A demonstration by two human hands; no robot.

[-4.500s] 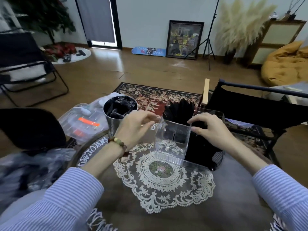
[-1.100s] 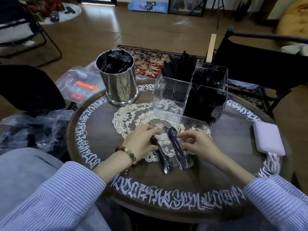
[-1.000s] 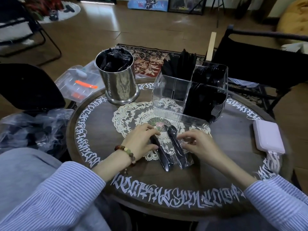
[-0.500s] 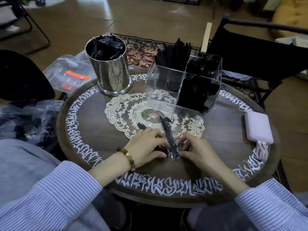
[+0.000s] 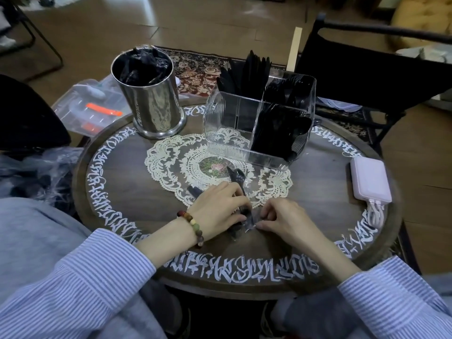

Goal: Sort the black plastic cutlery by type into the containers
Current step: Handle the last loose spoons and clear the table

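Low centre of the frame, your left hand (image 5: 220, 209) and right hand (image 5: 281, 217) both pinch the near end of a crinkly clear sleeve (image 5: 241, 192) holding glossy black cutlery, flat on the counter (image 5: 122, 192). You look to be unwrapping; next, likely tear it open, then drop pieces into the ribbed clear organizer (image 5: 259, 123), upper centre.

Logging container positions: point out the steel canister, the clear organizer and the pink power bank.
steel canister (image 5: 156, 108), head view, front wall.
clear organizer (image 5: 228, 123), head view, empty front-left wall.
pink power bank (image 5: 370, 181), head view, top face.
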